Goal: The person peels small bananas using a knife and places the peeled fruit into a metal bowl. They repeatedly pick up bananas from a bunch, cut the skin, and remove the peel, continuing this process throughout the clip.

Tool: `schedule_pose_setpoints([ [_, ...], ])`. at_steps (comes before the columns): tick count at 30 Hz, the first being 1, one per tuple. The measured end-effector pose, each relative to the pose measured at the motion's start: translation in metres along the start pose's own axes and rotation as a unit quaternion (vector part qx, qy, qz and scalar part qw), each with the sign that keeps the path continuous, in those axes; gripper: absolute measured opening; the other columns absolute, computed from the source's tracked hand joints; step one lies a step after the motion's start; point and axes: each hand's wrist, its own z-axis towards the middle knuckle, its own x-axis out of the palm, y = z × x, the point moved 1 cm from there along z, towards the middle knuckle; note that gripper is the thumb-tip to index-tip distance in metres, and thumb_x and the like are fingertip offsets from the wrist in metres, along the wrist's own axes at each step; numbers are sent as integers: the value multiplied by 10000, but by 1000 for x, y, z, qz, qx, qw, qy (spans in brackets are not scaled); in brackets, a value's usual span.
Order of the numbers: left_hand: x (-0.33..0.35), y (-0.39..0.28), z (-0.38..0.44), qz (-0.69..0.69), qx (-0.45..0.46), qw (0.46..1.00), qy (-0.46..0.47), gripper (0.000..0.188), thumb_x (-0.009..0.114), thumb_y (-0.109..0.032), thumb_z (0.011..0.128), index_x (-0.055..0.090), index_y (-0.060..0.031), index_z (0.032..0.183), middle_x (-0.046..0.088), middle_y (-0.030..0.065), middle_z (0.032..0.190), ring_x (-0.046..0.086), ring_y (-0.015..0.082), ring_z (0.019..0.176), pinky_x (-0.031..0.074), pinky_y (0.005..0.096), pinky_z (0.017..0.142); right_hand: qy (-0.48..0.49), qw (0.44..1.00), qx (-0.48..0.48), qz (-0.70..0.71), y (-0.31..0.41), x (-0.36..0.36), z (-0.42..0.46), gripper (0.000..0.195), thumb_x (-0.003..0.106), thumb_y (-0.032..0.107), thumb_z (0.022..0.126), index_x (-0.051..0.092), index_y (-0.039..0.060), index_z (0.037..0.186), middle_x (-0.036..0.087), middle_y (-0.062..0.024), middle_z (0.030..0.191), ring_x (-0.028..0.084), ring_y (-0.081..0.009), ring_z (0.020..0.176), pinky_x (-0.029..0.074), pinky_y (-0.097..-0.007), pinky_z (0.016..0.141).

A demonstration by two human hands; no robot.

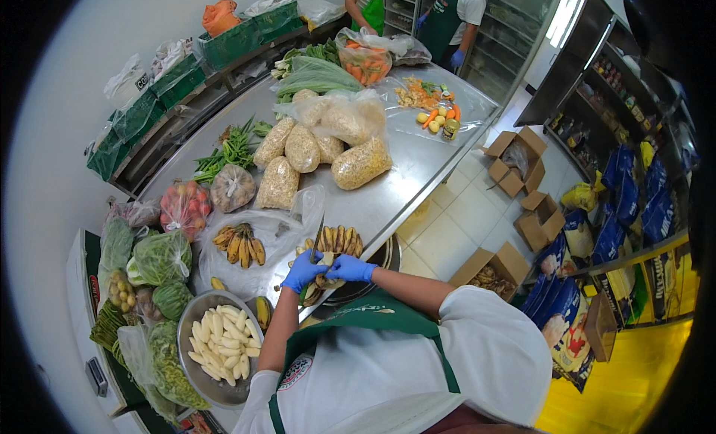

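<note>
My left hand (304,273), in a blue glove, is closed around a knife (319,236) whose blade points up and away from me. Close beside it my right hand (351,268), also gloved, grips a partly peeled banana (327,259). Banana peels (313,296) lie under the hands at the table edge. Just beyond them is a bunch of unpeeled bananas (342,239). Another spotted bunch (240,245) rests on a plastic sheet to the left. Peeled bananas (224,339) fill a steel bowl (186,336) near my left forearm, with a single unpeeled banana (263,312) by its rim.
Bags of a pale shredded food (302,148) occupy the steel table's (417,176) middle. Bagged vegetables (162,257) crowd the left side. Carrots and potatoes (439,119) lie at the far right. Cardboard boxes (495,271) stand on the floor. Two people (447,20) stand beyond the table.
</note>
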Motion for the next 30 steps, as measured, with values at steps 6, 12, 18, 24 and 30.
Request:
schedule_pose_setpoints([
  [6, 7, -11, -1, 64, 24, 998, -14, 485, 798, -187, 632, 588, 34, 1010, 628, 129, 936, 611, 209, 849, 503, 325, 768, -72, 971, -54, -219, -19, -17, 1, 393, 658, 413, 816, 679, 39, 935, 679, -176, 857, 654, -351, 800, 515, -427, 750],
  [12, 15, -13, 6, 168, -10, 984, -66, 475, 795, -214, 592, 596, 3, 965, 648, 154, 856, 640, 259, 794, 506, 342, 741, -141, 958, 50, -244, -28, -38, -10, 341, 643, 388, 799, 688, 83, 943, 683, -162, 931, 654, -352, 876, 519, -448, 788],
  [18, 9, 8, 16, 163, 12, 985, -60, 452, 808, -225, 588, 593, -22, 931, 633, 119, 818, 621, 227, 765, 499, 334, 717, -91, 971, -36, -217, -48, -39, 7, 360, 639, 395, 808, 680, 41, 854, 661, -195, 840, 638, -361, 776, 500, -445, 737],
  [24, -16, -8, 9, -130, -46, 990, 40, 188, 732, -204, 784, 675, -54, 882, 628, 27, 804, 564, 108, 785, 480, 276, 750, -139, 990, 13, 31, -55, -88, 50, 441, 547, 447, 925, 684, 27, 947, 650, -76, 790, 583, -152, 648, 504, -323, 605],
  [30, -37, -19, -30, -176, -55, 983, -19, 344, 779, -215, 744, 650, -3, 982, 640, 25, 889, 578, 106, 777, 478, 267, 729, -163, 980, -40, -107, -19, -77, 84, 478, 583, 429, 846, 685, -30, 933, 675, -231, 903, 654, -362, 841, 505, -404, 801],
])
